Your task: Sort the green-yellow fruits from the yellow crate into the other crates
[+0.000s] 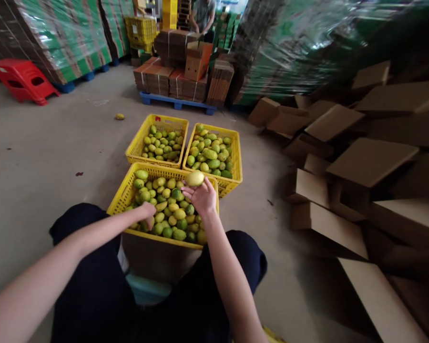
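A yellow plastic crate [119, 196] full of green and yellow lemons [179, 214] stands between my knees. Over its right side, my right hand [203, 196] is turned palm up and holds a pale yellow lemon [195, 178] at the fingers. My left hand [147, 213] reaches down into the left part of the same crate, its fingers bent among the lemons. What those fingers close on is hidden. Just beyond stand two more yellow crates of lemons, the left crate [134, 148] and the right crate [237, 157], touching or nearly touching the near one.
One loose lemon [119, 116] lies on the floor at left, beyond which is a red stool [23, 82]. Cardboard boxes [373, 162] are heaped along the right. Flattened cartons [153, 76] sit on a blue pallet [177, 102] ahead. A person [202, 14] stands behind them.
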Available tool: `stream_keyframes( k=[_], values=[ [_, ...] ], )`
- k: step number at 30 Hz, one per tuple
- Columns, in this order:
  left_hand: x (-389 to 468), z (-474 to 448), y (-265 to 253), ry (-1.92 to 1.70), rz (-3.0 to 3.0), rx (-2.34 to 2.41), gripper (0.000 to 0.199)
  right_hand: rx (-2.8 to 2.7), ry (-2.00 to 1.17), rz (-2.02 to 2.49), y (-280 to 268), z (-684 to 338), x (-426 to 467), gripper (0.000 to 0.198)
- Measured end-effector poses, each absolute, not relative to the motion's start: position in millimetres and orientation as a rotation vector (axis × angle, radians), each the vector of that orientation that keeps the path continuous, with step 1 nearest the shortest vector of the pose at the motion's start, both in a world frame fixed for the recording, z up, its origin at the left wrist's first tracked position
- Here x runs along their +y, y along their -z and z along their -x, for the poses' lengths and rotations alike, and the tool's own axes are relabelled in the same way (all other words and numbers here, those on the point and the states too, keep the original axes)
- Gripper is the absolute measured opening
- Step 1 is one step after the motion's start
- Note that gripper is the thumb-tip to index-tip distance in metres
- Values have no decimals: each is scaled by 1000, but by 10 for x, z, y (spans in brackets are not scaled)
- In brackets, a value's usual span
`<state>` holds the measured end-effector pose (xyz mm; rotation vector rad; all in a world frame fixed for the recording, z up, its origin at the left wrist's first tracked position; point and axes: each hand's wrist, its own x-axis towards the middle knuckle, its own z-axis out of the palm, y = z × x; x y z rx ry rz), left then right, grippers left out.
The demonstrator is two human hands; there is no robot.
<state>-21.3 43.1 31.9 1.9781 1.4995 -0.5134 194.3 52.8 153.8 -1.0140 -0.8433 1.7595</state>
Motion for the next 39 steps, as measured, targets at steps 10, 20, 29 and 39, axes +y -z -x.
stream_keyframes(
  k=[10,20,29,39],
  values=[
    [687,338,-1304,-623,-1335,951,83,-890,-1695,1114,-1397,-1845,532,62],
    [647,167,-1259,-1018,-1218,964,76,-956,-1533,886,-1319,-1809,475,55],
    [649,141,-1256,-945,-1434,974,69,-1264,-1157,1120,-1365,-1840,436,47],
    [645,163,-1276,-1099,-1472,926,60,-1404,-986,1162,-1374,-1877,405,49]
  ],
)
